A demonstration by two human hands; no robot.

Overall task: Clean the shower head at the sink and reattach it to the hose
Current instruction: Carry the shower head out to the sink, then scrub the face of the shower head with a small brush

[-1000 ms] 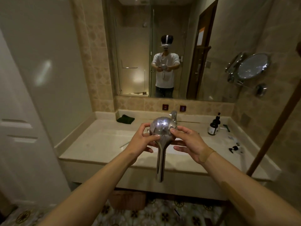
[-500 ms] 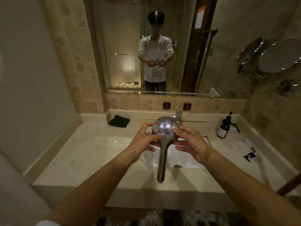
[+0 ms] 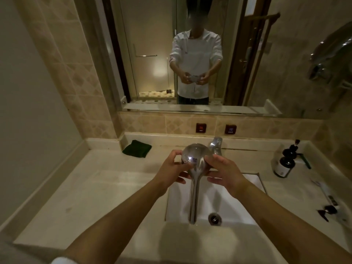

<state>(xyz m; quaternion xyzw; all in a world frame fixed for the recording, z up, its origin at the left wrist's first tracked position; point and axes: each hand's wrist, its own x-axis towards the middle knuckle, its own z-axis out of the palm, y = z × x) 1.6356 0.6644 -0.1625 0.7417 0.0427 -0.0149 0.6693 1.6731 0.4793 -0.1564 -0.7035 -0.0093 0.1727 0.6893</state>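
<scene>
A chrome shower head (image 3: 194, 159) with a round head and long handle hangs above the white sink basin (image 3: 234, 202), its handle pointing down toward me. My left hand (image 3: 172, 168) grips the left side of the round head. My right hand (image 3: 223, 171) grips the right side. The chrome faucet (image 3: 216, 144) stands just behind the shower head, partly hidden by it. No hose is in view.
A folded dark green cloth (image 3: 137, 148) lies at the back left of the beige counter (image 3: 106, 187). A dark pump bottle (image 3: 285, 161) stands at the back right, small dark items (image 3: 327, 210) lie at the right edge. The drain (image 3: 214, 218) sits in the basin. A mirror (image 3: 190, 54) fills the wall.
I have come closer to the counter and the view tilts down. The shower head, held in both hands, is now over the basin. Both grips are unchanged.
</scene>
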